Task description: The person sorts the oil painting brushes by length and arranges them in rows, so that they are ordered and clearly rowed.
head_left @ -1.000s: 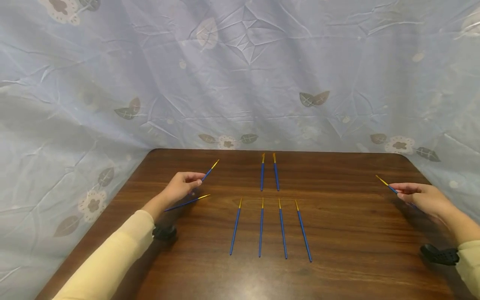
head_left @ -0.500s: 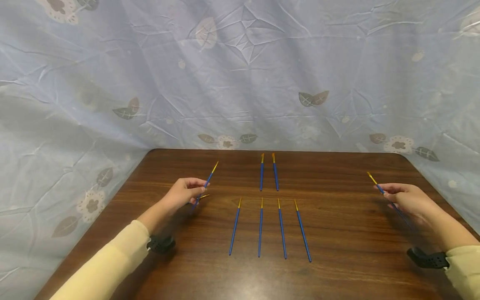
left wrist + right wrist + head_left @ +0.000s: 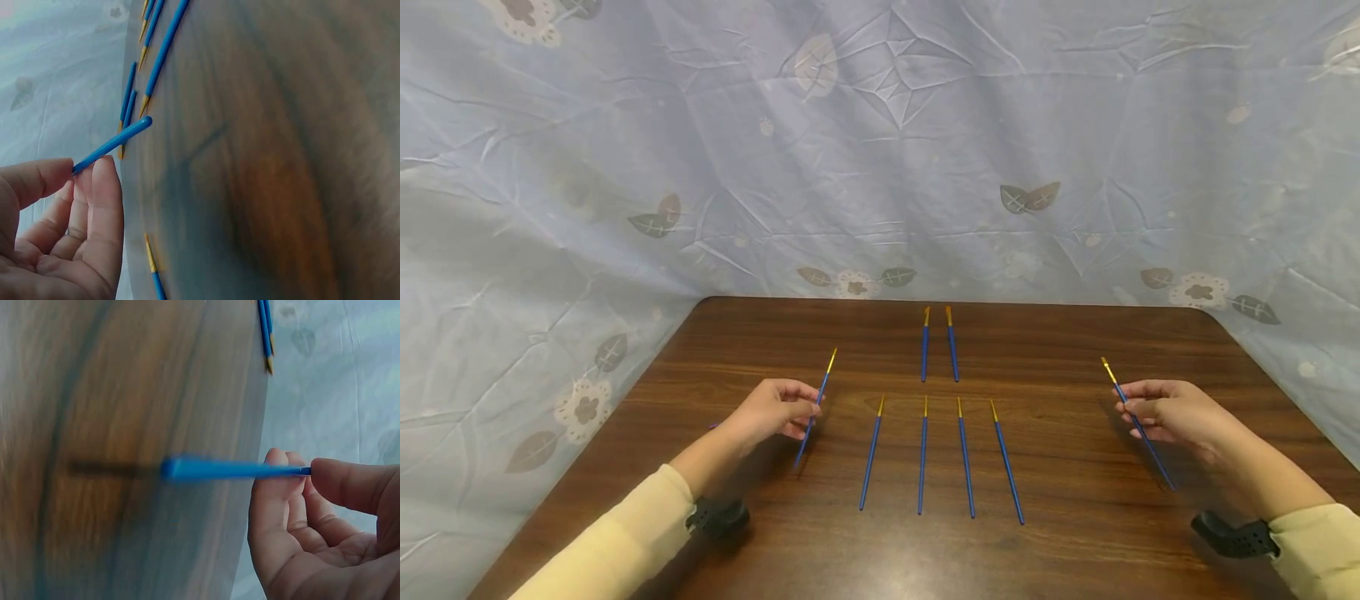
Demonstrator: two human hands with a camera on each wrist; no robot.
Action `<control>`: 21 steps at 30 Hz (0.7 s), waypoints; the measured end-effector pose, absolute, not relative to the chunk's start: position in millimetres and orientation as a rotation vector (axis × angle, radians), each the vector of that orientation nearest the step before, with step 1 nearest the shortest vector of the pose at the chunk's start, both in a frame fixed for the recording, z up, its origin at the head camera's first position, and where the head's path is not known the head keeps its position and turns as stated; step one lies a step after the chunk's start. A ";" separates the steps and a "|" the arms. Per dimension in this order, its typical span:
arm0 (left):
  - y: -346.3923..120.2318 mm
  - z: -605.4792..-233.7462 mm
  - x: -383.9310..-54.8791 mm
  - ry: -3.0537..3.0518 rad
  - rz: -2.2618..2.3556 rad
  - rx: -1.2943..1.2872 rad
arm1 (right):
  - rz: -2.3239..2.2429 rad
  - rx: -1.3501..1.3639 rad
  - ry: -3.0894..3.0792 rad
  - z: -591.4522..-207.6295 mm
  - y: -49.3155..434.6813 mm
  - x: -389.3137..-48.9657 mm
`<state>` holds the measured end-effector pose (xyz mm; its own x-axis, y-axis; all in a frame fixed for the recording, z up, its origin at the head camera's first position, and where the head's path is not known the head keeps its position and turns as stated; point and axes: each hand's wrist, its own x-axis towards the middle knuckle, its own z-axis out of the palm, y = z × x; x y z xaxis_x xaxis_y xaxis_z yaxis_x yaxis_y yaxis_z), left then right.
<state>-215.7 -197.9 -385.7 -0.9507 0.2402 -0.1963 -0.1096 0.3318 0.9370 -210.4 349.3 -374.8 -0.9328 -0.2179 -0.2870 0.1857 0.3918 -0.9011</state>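
My left hand [image 3: 775, 412] pinches a thin paintbrush [image 3: 805, 443] between thumb and fingers. The brush has a blue handle and a yellow tip that points away from me. On the right, my right hand [image 3: 1183, 415] pinches a similar paintbrush [image 3: 1154, 455], its tip leaning left and away. In both wrist views the blue handle ends, one in the left wrist view [image 3: 119, 140] and one in the right [image 3: 212, 469], stick out past the fingers over the table. A loose paintbrush [image 3: 154, 272] lies near my left hand, mostly hidden behind it in the head view.
Several paintbrushes, such as the leftmost brush [image 3: 871, 454] and the rightmost brush [image 3: 1009, 467], form a row mid-table, tips away. Behind them lie two brushes with orange-yellow tips, a left one [image 3: 924, 350] and a right one [image 3: 952, 350]. A patterned curtain [image 3: 880, 167] hangs behind the wooden table [image 3: 1075, 542].
My right hand has moved left and nearer with its brush. The left hand has come nearer and slightly right, its brush turning more upright in view, now covering most of the loose brush.
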 end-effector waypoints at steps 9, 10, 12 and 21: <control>-189.6 -390.0 -199.8 2.285 1.600 0.125 | -1.573 -0.025 2.270 -379.5 313.6 -197.3; -189.1 -390.8 -198.5 2.289 1.594 0.130 | -1.571 -0.014 2.273 -380.2 309.6 -195.7; -188.3 -392.2 -195.6 2.300 1.583 0.143 | -1.560 -0.007 2.289 -381.8 301.6 -192.2; -184.9 -401.1 -188.3 2.324 1.603 0.193 | -1.604 0.002 2.297 -394.2 269.5 -180.2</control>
<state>-188.3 -184.9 -401.1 -0.9428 0.2828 -0.1766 -0.0646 0.3649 0.9288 -180.2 269.5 -394.2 -0.9427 -0.1900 -0.2741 0.1919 0.3631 -0.9118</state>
